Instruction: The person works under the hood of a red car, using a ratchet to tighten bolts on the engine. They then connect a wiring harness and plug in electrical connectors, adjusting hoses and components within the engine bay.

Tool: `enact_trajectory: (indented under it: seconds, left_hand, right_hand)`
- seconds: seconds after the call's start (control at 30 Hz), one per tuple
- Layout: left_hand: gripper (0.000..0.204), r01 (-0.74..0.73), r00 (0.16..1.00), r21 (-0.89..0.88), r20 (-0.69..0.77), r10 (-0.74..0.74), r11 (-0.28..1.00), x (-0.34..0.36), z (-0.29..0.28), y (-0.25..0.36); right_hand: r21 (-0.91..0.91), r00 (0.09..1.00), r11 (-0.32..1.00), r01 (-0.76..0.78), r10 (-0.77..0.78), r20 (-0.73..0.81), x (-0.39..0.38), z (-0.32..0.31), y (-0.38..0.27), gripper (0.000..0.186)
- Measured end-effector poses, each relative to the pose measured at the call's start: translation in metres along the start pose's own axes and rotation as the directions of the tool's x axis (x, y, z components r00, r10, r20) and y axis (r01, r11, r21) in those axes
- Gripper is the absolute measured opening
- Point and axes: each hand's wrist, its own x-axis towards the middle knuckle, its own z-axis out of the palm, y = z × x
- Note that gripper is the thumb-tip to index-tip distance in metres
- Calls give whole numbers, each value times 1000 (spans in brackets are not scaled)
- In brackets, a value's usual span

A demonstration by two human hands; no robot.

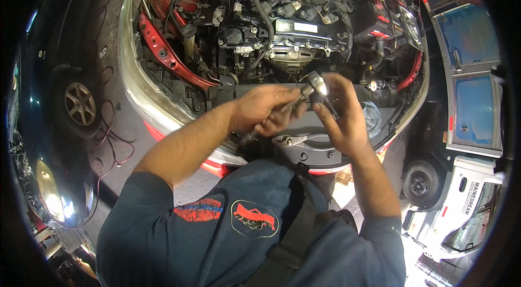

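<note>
Over the front of an open engine bay, my hands meet at a shiny metal ratchet (319, 86) with a round head. My left hand (269, 109) is closed on a slim metal extension bar (305, 92) that runs into the ratchet head; blur hides its exact fit. My right hand (343, 116) curls around the ratchet from the other side, thumb and fingers on its head and dark handle. Just below my hands, pliers (296, 140) with pale metal jaws lie on the grey front cover (317, 155).
Beyond my hands sits the black engine (301, 32), with a red-and-black battery (380, 21) at its right. A crumpled pale blue, translucent item (371, 117) lies right of my right hand. A dark car (59, 97) stands at left, a white vehicle (461, 189) at right. Red cable (116, 148) trails across the floor.
</note>
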Motion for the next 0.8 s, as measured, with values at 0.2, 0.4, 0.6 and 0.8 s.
enact_trajectory:
  seconds: [0.2, 0.4, 0.6, 0.8]
  left_hand:
    - [23, -136, 585, 933, 346, 733, -333, 48, -41, 124]
    - [23, 250, 549, 936, 76, 832, -250, 62, -74, 250]
    - [31, 342, 528, 914, 4, 849, -217, 69, -114, 273]
    - [31, 293, 610, 903, 77, 789, -314, 75, -143, 274]
  right_hand:
    - [-406, 999, 913, 28, -36, -13, 134, -13, 8, 59]
    - [-646, 1000, 763, 22, -14, 18, 287, -4, 24, 59]
    - [-620, 996, 784, 7, 47, 70, 337, 11, 59, 62]
    - [-566, 986, 814, -128, 166, 16, 345, 34, 83, 57]
